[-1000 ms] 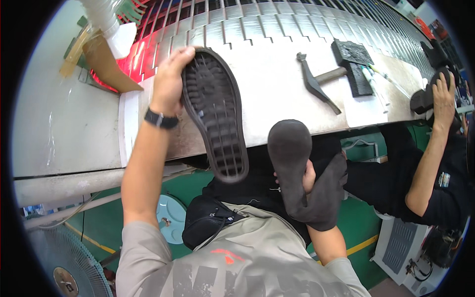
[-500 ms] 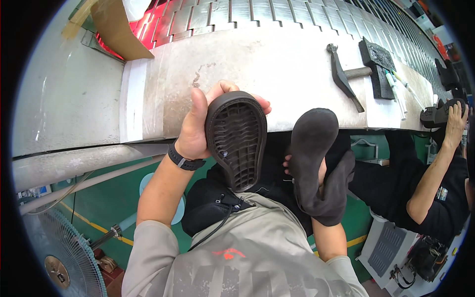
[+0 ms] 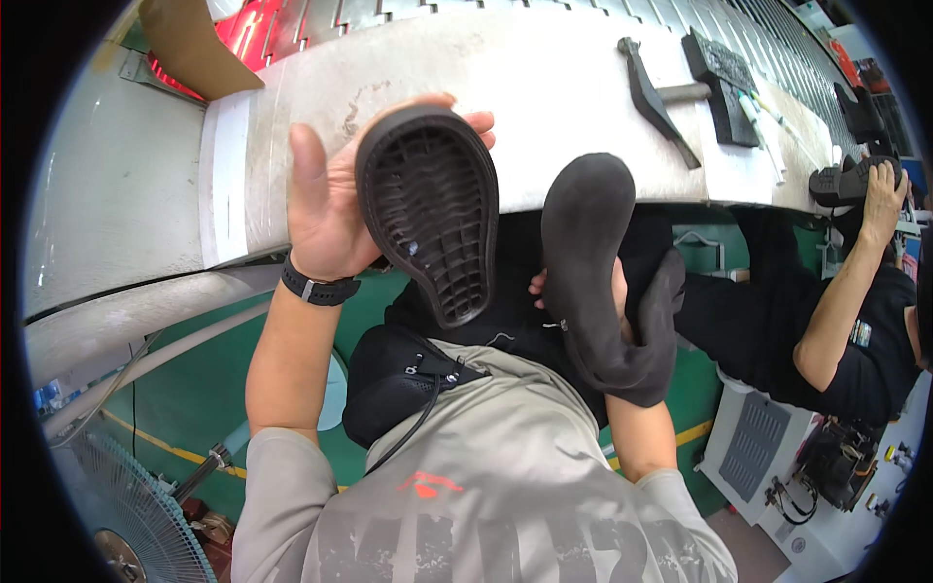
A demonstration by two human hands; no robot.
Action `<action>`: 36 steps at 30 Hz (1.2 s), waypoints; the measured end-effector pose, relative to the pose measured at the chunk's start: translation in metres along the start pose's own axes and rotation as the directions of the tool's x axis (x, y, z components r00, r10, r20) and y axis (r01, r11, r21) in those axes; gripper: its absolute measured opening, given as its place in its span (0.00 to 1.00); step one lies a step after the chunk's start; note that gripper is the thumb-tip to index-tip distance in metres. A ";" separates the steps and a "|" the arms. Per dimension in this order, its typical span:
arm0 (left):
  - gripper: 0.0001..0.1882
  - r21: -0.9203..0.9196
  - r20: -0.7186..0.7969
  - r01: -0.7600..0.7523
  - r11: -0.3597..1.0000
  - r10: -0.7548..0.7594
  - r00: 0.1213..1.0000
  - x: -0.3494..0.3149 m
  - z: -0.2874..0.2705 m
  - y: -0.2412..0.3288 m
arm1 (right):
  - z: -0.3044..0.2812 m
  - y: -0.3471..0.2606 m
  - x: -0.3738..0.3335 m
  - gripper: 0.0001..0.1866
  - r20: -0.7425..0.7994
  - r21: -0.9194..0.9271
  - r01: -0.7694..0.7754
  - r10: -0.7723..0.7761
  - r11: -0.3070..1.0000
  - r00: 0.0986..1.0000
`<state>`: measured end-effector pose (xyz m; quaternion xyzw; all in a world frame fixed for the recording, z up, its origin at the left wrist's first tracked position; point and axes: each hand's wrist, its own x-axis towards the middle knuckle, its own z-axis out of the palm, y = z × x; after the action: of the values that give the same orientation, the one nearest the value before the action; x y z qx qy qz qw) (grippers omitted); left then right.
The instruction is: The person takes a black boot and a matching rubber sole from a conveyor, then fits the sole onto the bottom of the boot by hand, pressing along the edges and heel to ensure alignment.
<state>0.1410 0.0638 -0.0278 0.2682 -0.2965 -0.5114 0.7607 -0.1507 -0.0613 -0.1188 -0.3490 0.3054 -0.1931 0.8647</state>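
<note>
My left hand (image 3: 328,209) is spread out with the thumb off to one side, and the black sole (image 3: 432,219) leans on my fingers by the edge of the table (image 3: 554,97). If I tip it, it could slide off and fall, because my thumb isn't pinching it. My right hand (image 3: 620,289) is wrapped around the dark boot (image 3: 588,219), near the sole but not touching. Its soft top bends loosely, so a weak hold could let it twist.
</note>
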 end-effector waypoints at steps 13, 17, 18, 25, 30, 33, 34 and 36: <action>0.58 0.084 0.096 -0.034 0.996 0.026 0.995 0.011 0.024 -0.003 | 0.041 -0.019 -0.047 0.25 0.293 -0.013 -0.075 0.075 0.997 0.953; 0.59 0.156 0.085 0.057 0.986 -0.070 0.994 0.014 0.053 -0.009 | 0.066 -0.040 -0.074 0.24 0.271 -0.053 -0.007 0.021 0.999 0.962; 0.59 0.144 0.143 0.044 0.989 -0.065 0.988 0.014 0.056 -0.009 | 0.069 -0.043 -0.077 0.24 0.272 -0.058 0.000 0.016 0.998 0.962; 0.60 0.218 0.196 0.033 0.975 -0.076 0.978 0.013 0.060 -0.014 | 0.068 -0.039 -0.072 0.24 0.297 -0.054 0.027 -0.010 0.998 0.955; 0.60 0.184 0.215 -0.026 0.983 -0.015 0.976 0.012 0.060 -0.022 | 0.069 -0.035 -0.068 0.24 0.328 -0.060 0.022 -0.001 0.998 0.945; 0.59 0.200 0.260 -0.028 0.979 -0.026 0.965 0.012 0.058 -0.021 | 0.070 -0.035 -0.066 0.25 0.334 -0.061 0.024 -0.002 0.998 0.943; 0.59 0.224 0.265 -0.025 0.974 -0.036 0.964 0.012 0.057 -0.020 | 0.070 -0.035 -0.065 0.25 0.334 -0.058 0.025 -0.004 0.998 0.943; 0.59 0.206 0.281 -0.032 0.978 -0.028 0.959 0.012 0.057 -0.020 | 0.070 -0.036 -0.065 0.25 0.335 -0.056 0.023 -0.002 0.998 0.942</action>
<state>0.0909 0.0397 -0.0015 0.2706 -0.4542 -0.5096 0.6788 -0.1564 -0.0161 -0.0277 -0.4042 0.1576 -0.1274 0.8919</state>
